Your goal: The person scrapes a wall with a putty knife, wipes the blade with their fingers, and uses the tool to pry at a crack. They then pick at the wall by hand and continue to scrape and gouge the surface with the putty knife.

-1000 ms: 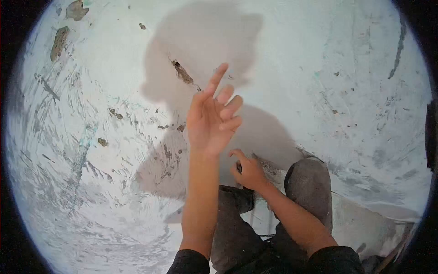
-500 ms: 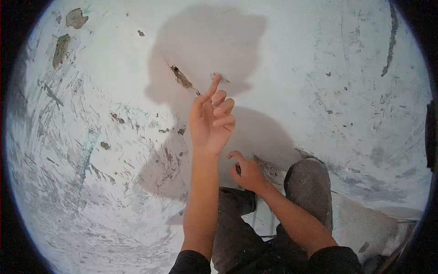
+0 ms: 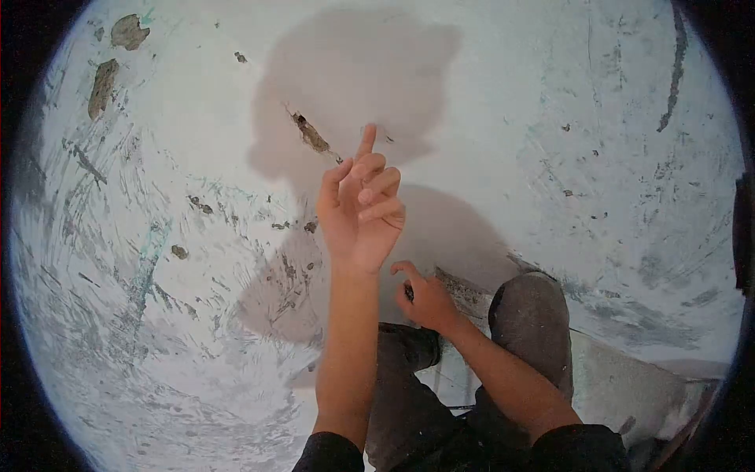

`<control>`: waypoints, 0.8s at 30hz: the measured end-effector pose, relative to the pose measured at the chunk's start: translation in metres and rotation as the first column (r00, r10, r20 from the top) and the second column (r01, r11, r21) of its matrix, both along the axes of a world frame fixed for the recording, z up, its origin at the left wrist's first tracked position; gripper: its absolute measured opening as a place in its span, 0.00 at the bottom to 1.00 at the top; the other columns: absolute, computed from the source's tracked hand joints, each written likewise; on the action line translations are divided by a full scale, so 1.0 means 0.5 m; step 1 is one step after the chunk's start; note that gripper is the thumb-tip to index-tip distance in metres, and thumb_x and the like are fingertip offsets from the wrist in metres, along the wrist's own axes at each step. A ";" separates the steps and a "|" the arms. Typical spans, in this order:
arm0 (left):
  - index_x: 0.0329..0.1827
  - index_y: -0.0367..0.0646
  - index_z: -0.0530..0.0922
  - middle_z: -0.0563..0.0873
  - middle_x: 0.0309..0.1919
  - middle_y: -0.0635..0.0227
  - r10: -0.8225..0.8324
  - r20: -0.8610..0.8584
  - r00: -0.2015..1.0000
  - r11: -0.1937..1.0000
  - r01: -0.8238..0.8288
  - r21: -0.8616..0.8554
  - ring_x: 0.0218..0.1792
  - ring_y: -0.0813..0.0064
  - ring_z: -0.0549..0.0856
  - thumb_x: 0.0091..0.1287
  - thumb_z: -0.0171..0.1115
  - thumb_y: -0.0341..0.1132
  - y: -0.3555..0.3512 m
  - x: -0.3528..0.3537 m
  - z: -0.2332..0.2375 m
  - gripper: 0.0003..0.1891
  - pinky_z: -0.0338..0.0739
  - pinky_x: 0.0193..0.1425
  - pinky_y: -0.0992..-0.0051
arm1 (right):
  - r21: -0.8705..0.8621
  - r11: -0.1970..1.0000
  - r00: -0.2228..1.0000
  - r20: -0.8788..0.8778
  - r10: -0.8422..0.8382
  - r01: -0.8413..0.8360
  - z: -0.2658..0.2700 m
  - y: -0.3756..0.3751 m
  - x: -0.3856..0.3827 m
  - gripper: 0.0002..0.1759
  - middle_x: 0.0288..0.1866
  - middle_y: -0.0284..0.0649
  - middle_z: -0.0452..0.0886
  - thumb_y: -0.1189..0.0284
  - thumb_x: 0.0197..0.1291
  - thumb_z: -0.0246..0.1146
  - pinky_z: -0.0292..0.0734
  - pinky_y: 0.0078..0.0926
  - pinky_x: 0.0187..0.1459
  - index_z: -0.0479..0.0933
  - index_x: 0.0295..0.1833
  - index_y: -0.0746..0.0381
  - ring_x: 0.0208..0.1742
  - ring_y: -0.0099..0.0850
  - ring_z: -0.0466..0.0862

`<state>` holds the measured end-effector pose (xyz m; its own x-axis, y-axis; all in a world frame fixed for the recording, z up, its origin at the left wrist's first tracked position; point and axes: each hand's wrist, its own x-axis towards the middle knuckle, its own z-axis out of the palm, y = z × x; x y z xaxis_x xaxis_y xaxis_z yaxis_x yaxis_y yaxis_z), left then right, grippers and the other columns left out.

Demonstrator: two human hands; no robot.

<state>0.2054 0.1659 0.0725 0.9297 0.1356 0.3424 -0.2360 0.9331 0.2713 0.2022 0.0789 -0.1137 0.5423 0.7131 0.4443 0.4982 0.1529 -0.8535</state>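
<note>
Left of the long brown gouge (image 3: 312,134) in the white, grey-streaked plaster wall (image 3: 503,71), and a little higher, are two rough, brown-grey bare patches (image 3: 130,32); lower down on that side is a small dark pit (image 3: 179,252). Just right of and below the gouge is the left hand (image 3: 363,203), palm toward the viewer, its fingers apart: the index finger points up, the others curl loosely, and nothing is held. Its fingertip is over or against the wall, beside a small chipped mark (image 3: 388,140) to the right of the gouge; whether it touches cannot be told. The wall should be stiff and fixed, with edges at the gouge likely to crumble if picked at; it offers no real hold, so a flat palm on the smooth plaster looks the safest contact. Farther right and well below the gouge is the right hand (image 3: 434,305), index finger hooked, fingers curled around or beside a small dark thing (image 3: 409,293); whether they clamp it cannot be told. That thing would probably be light, best taken at its sides between thumb and finger, though its stiffness is unclear. Below and to the right is a knee in dark grey trousers (image 3: 531,322). No container can be made out.
</note>
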 end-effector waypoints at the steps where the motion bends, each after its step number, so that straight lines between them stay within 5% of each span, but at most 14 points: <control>1: 0.70 0.39 0.64 0.77 0.33 0.70 0.012 0.014 1.000 1.000 -0.013 0.021 0.29 0.77 0.72 0.73 0.44 0.35 -0.004 0.000 0.003 0.23 0.70 0.22 0.81 | -0.008 1.000 1.000 -0.020 0.008 -0.008 0.001 0.000 0.000 0.18 0.15 0.43 0.71 0.73 0.59 0.57 0.71 0.42 0.25 0.68 0.55 0.55 0.16 0.44 0.76; 6: 0.71 0.39 0.64 0.74 0.33 0.72 0.137 0.087 0.987 0.958 -0.154 0.241 0.31 0.79 0.70 0.73 0.45 0.36 -0.005 -0.017 -0.011 0.24 0.69 0.25 0.83 | -0.073 0.997 1.000 -0.005 -0.017 0.017 0.005 -0.004 -0.002 0.18 0.15 0.42 0.72 0.69 0.57 0.60 0.71 0.42 0.25 0.70 0.54 0.53 0.17 0.44 0.77; 9: 0.68 0.41 0.67 0.72 0.33 0.72 0.361 -0.061 0.931 0.901 -0.331 0.281 0.32 0.78 0.69 0.73 0.48 0.37 -0.009 -0.087 -0.064 0.22 0.69 0.28 0.82 | -0.079 0.992 0.985 0.150 -0.085 0.097 0.016 -0.017 -0.001 0.16 0.15 0.41 0.72 0.66 0.54 0.62 0.71 0.41 0.24 0.73 0.49 0.54 0.17 0.42 0.78; 12: 0.64 0.42 0.70 0.74 0.36 0.72 0.343 -0.121 0.932 0.924 -0.311 0.223 0.33 0.78 0.70 0.73 0.51 0.39 0.025 -0.185 -0.199 0.19 0.72 0.32 0.79 | 0.132 0.983 0.935 0.316 -0.160 0.124 0.051 -0.044 -0.012 0.14 0.15 0.38 0.73 0.65 0.51 0.64 0.71 0.36 0.24 0.76 0.44 0.55 0.17 0.38 0.78; 14: 0.59 0.42 0.72 0.75 0.37 0.70 0.589 -0.428 0.685 0.802 -0.435 0.408 0.35 0.75 0.73 0.73 0.54 0.43 0.010 -0.243 -0.276 0.18 0.73 0.37 0.73 | 0.334 0.933 0.887 0.460 -0.036 -0.135 0.073 -0.062 -0.034 0.14 0.17 0.36 0.73 0.66 0.49 0.64 0.70 0.33 0.23 0.79 0.42 0.56 0.17 0.34 0.76; 15: 0.59 0.42 0.72 0.75 0.37 0.70 0.584 -0.436 0.685 0.808 -0.437 0.395 0.35 0.75 0.73 0.73 0.54 0.43 0.007 -0.270 -0.306 0.18 0.73 0.37 0.73 | 0.319 0.938 0.886 0.462 -0.028 -0.137 0.077 -0.071 -0.050 0.14 0.17 0.36 0.73 0.66 0.49 0.64 0.70 0.33 0.23 0.79 0.42 0.56 0.17 0.34 0.76; 17: 0.55 0.43 0.73 0.76 0.37 0.69 0.635 -0.546 0.546 0.706 -0.124 0.697 0.37 0.72 0.75 0.75 0.52 0.45 -0.017 -0.290 -0.313 0.16 0.73 0.41 0.67 | 0.423 0.814 0.823 0.557 0.113 -0.399 0.085 -0.088 -0.077 0.14 0.20 0.34 0.76 0.66 0.47 0.65 0.69 0.30 0.24 0.81 0.41 0.57 0.19 0.29 0.76; 18: 0.55 0.43 0.73 0.76 0.37 0.69 0.630 -0.547 0.551 0.713 -0.132 0.689 0.37 0.72 0.75 0.75 0.52 0.45 -0.038 -0.295 -0.314 0.16 0.73 0.41 0.67 | 0.411 0.818 0.816 0.565 0.119 -0.404 0.098 -0.092 -0.086 0.14 0.20 0.34 0.76 0.66 0.47 0.65 0.69 0.30 0.24 0.81 0.41 0.57 0.19 0.29 0.76; 20: 0.54 0.40 0.75 0.79 0.40 0.67 0.571 -0.737 0.362 0.769 0.078 0.634 0.38 0.75 0.77 0.78 0.46 0.48 -0.139 -0.280 -0.208 0.20 0.74 0.43 0.70 | 0.547 0.703 0.831 0.544 0.116 -0.456 0.119 -0.099 -0.105 0.13 0.23 0.34 0.77 0.67 0.46 0.65 0.71 0.29 0.27 0.81 0.38 0.60 0.22 0.28 0.77; 21: 0.56 0.41 0.72 0.78 0.35 0.67 0.204 -0.716 0.667 0.858 0.230 0.459 0.37 0.72 0.78 0.79 0.41 0.51 -0.114 -0.295 -0.257 0.22 0.75 0.45 0.67 | 0.528 0.702 0.828 0.538 0.159 -0.478 0.106 -0.096 -0.114 0.12 0.25 0.34 0.79 0.68 0.47 0.64 0.73 0.30 0.30 0.81 0.38 0.61 0.25 0.30 0.79; 24: 0.56 0.42 0.71 0.77 0.34 0.67 0.211 -0.612 0.762 0.930 0.036 0.366 0.37 0.71 0.78 0.79 0.43 0.50 -0.122 -0.275 -0.252 0.21 0.76 0.45 0.67 | 0.458 0.722 0.794 0.571 0.208 -0.518 0.094 -0.101 -0.116 0.16 0.32 0.41 0.80 0.63 0.54 0.63 0.78 0.37 0.40 0.81 0.43 0.64 0.35 0.39 0.82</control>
